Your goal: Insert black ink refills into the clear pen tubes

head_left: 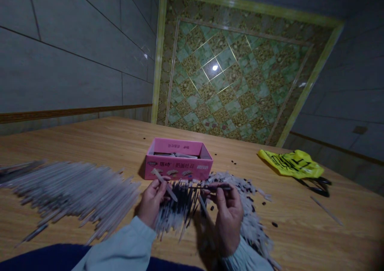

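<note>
My left hand (154, 199) is closed on a whitish translucent pen tube (166, 186), pinched between thumb and fingers and slanting down to the right. Level with it, my right hand (227, 211) grips a thin dark pen refill (220, 188) that points left. Another pale tube (205, 208) hangs below the right fingers; whether they hold it, I cannot tell. Beneath and between the hands lies a bundle of dark, pale-ended thin sticks (177, 207). Just behind them stands an open pink box (180, 168) with pale sticks inside.
A wide heap of translucent tubes (81, 195) covers the table's left side. Small clear and black pieces (250, 215) are piled right of my right hand. Farther right lie a yellow bag (291, 163), a black looped object (318, 187) and one loose stick (326, 211).
</note>
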The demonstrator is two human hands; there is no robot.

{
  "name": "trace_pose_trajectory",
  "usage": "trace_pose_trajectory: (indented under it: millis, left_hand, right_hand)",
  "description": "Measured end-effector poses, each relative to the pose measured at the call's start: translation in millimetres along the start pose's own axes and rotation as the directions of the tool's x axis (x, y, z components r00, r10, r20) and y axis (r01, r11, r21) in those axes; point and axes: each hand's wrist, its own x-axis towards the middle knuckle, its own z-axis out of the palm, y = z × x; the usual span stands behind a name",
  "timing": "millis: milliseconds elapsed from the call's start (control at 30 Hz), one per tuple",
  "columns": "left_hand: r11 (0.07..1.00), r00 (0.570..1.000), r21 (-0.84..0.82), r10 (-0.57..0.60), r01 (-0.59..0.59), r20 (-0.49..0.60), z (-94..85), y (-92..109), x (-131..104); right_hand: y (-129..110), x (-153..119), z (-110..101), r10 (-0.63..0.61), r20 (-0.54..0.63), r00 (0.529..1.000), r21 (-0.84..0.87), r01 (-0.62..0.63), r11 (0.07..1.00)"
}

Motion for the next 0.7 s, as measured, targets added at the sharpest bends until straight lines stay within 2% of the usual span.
trace_pose_trajectory:
  millis: [67,133,167,200,267,300,367,467,700]
  left_hand:
    - [0.994,0.997,0.074,0.076,-0.078,0.026,1.9,5,-2]
    - [0.958,0.977,0.201,0.19,-0.207,0.098,1.9,10,-3]
    - [0.88,0.94,0.34,0.28,-0.332,0.193,1.0,11,-3]
    - [0.761,0.887,0.46,0.355,-0.457,0.295,-0.5,11,-2]
    - [0.521,0.798,0.604,0.399,-0.603,0.452,-4.4,11,-1]
    - [0.423,0.767,0.641,0.401,-0.641,0.501,-6.3,10,0]
    - [0.284,0.726,0.677,0.399,-0.679,0.56,-9.0,7,1]
    - [0.177,0.689,0.686,0.396,-0.706,0.607,-9.5,6,2]
    - [0.117,0.669,0.681,0.364,-0.723,0.648,-6.7,6,-2]
  right_hand:
    - [-2,5,-2,-0.007,-0.034,0.999,0.003,0.007,1.0]
    - [-5,10,-5,-0.018,-0.063,0.998,-0.006,0.017,1.0]
    - [-7,12,-7,-0.024,-0.074,0.997,-0.013,0.023,1.0]
    - [-8,15,-8,-0.031,-0.082,0.996,-0.022,0.029,0.999]
    - [-10,18,-11,-0.043,-0.091,0.995,-0.042,0.039,0.998]
    - [-11,19,-12,-0.048,-0.091,0.995,-0.051,0.043,0.998]
    - [-10,20,-13,-0.056,-0.09,0.994,-0.07,0.05,0.996]
    - [-8,19,-13,-0.062,-0.076,0.995,-0.091,0.055,0.994]
    - [-7,15,-9,-0.058,-0.046,0.997,-0.129,0.051,0.99]
